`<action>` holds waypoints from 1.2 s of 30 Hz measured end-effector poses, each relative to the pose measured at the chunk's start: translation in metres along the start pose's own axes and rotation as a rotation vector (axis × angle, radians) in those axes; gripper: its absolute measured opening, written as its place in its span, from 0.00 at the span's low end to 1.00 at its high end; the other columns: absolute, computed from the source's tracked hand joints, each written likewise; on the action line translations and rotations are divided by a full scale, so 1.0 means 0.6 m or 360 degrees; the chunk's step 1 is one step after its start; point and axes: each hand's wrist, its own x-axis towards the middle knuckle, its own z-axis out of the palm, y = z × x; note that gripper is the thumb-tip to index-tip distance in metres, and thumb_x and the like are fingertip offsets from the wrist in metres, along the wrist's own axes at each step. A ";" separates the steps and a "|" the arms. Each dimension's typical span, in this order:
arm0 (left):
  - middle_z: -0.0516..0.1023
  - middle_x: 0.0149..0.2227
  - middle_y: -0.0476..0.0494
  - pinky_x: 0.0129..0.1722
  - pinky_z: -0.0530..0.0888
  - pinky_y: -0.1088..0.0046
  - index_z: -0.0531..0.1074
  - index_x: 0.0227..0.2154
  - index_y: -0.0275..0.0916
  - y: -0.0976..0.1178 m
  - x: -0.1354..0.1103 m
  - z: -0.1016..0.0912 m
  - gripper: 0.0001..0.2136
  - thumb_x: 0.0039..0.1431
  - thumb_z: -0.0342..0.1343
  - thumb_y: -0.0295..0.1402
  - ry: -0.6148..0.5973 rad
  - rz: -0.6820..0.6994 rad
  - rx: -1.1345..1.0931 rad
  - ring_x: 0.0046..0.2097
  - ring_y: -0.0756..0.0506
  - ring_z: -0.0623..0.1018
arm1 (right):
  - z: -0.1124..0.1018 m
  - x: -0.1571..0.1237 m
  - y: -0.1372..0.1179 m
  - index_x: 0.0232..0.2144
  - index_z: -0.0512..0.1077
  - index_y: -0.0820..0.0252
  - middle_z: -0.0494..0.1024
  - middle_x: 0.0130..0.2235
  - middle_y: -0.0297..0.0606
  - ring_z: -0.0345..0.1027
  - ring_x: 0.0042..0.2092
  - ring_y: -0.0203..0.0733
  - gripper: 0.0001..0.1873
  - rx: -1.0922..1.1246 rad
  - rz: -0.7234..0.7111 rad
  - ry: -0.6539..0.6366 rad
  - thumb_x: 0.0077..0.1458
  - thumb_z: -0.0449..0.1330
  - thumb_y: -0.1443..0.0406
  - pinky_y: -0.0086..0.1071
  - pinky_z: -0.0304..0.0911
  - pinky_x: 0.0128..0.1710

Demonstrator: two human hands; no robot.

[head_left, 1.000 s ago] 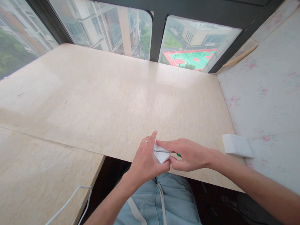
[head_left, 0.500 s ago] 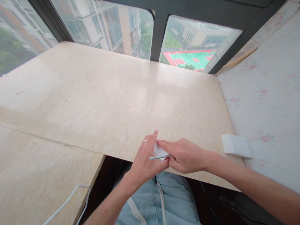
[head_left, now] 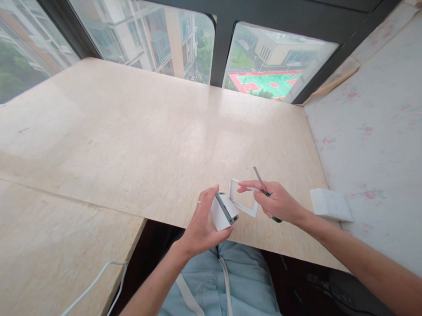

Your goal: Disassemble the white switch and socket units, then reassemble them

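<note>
My left hand grips a white wall switch by its edges, thumb below and fingers above. A dark grey band runs along the switch's side, facing right. Just to its right, my right hand pinches a thin white square frame, which is apart from the switch or barely touches it; I cannot tell which. The same hand also keeps a screwdriver in its grasp, shaft pointing up and away, with part of a green handle showing below the palm. Both hands are over the front edge of the stone sill.
A white block-like piece lies by the flowered wall on the right. The beige stone sill runs back to dark-framed windows. On the left, a white cable hangs over the edge of another stone surface.
The white frame has come away from the switch and moved right with my right hand. The screwdriver has swung from pointing left to pointing up. My left hand has opened the view onto the switch.
</note>
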 end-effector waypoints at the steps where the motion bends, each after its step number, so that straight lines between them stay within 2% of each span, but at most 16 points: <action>1: 0.60 0.64 0.33 0.64 0.64 0.47 0.47 0.68 0.46 -0.006 -0.001 -0.002 0.44 0.52 0.66 0.33 -0.0002 0.0012 0.0006 0.66 0.34 0.62 | -0.002 0.004 0.003 0.55 0.74 0.60 0.83 0.48 0.44 0.59 0.14 0.26 0.27 0.0091 0.0092 0.0027 0.54 0.53 0.66 0.26 0.57 0.15; 4: 0.59 0.65 0.32 0.66 0.61 0.47 0.48 0.68 0.45 -0.020 -0.006 -0.013 0.43 0.53 0.66 0.35 0.0015 0.0005 0.0098 0.68 0.34 0.61 | -0.005 0.019 0.015 0.56 0.72 0.58 0.81 0.52 0.44 0.57 0.13 0.23 0.27 0.0368 0.0246 0.0173 0.52 0.54 0.67 0.25 0.56 0.13; 7: 0.58 0.67 0.33 0.68 0.59 0.47 0.47 0.68 0.46 -0.030 -0.009 -0.028 0.43 0.55 0.65 0.37 0.0062 -0.0062 0.0208 0.69 0.34 0.59 | -0.003 0.036 0.024 0.54 0.70 0.59 0.82 0.50 0.46 0.54 0.13 0.23 0.26 0.0660 0.0365 0.0328 0.51 0.56 0.68 0.25 0.54 0.12; 10: 0.55 0.70 0.32 0.69 0.54 0.46 0.43 0.69 0.46 -0.042 -0.011 -0.045 0.43 0.58 0.64 0.39 0.0032 -0.0130 0.0347 0.72 0.34 0.54 | 0.001 0.051 0.026 0.51 0.70 0.60 0.83 0.47 0.47 0.51 0.13 0.23 0.23 0.0927 0.0442 0.0436 0.51 0.57 0.69 0.24 0.53 0.12; 15: 0.48 0.72 0.30 0.70 0.46 0.42 0.38 0.70 0.44 -0.063 -0.009 -0.070 0.44 0.60 0.61 0.37 -0.0099 -0.0212 0.0493 0.74 0.34 0.44 | 0.009 0.074 0.023 0.40 0.72 0.61 0.84 0.45 0.49 0.48 0.15 0.22 0.13 0.1276 0.0439 0.0480 0.50 0.61 0.69 0.23 0.54 0.13; 20: 0.42 0.74 0.28 0.70 0.47 0.41 0.39 0.71 0.42 -0.069 -0.006 -0.088 0.46 0.57 0.63 0.36 -0.0208 -0.0322 0.0450 0.74 0.32 0.42 | 0.022 0.100 0.019 0.33 0.70 0.60 0.84 0.46 0.49 0.46 0.16 0.23 0.06 0.1489 0.0483 0.0463 0.49 0.61 0.70 0.22 0.53 0.13; 23: 0.40 0.74 0.27 0.69 0.48 0.41 0.39 0.71 0.42 -0.068 -0.003 -0.097 0.48 0.55 0.64 0.34 -0.0252 -0.0329 0.0430 0.74 0.32 0.41 | 0.030 0.117 0.014 0.31 0.68 0.59 0.83 0.48 0.48 0.45 0.16 0.24 0.04 0.1563 0.0552 0.0473 0.52 0.60 0.69 0.22 0.54 0.13; 28: 0.43 0.73 0.29 0.70 0.50 0.44 0.40 0.71 0.42 -0.068 -0.002 -0.108 0.47 0.55 0.63 0.30 -0.0279 -0.0339 0.0406 0.74 0.34 0.43 | 0.044 0.151 -0.001 0.32 0.67 0.60 0.83 0.46 0.47 0.44 0.16 0.23 0.03 0.1578 0.0640 0.0467 0.57 0.55 0.71 0.20 0.54 0.13; 32: 0.45 0.73 0.31 0.71 0.50 0.46 0.42 0.71 0.42 -0.070 -0.002 -0.116 0.47 0.54 0.65 0.33 -0.0306 -0.0340 0.0404 0.74 0.36 0.46 | 0.061 0.177 -0.011 0.32 0.66 0.59 0.83 0.41 0.45 0.44 0.16 0.23 0.05 0.1518 0.0685 0.0508 0.58 0.53 0.72 0.20 0.53 0.13; 36: 0.46 0.73 0.33 0.71 0.50 0.47 0.44 0.71 0.43 -0.066 -0.002 -0.124 0.48 0.53 0.67 0.38 -0.0287 -0.0329 0.0343 0.74 0.36 0.48 | 0.073 0.188 -0.015 0.36 0.68 0.59 0.82 0.34 0.38 0.49 0.15 0.24 0.05 0.1356 0.0616 0.0585 0.55 0.57 0.71 0.22 0.56 0.13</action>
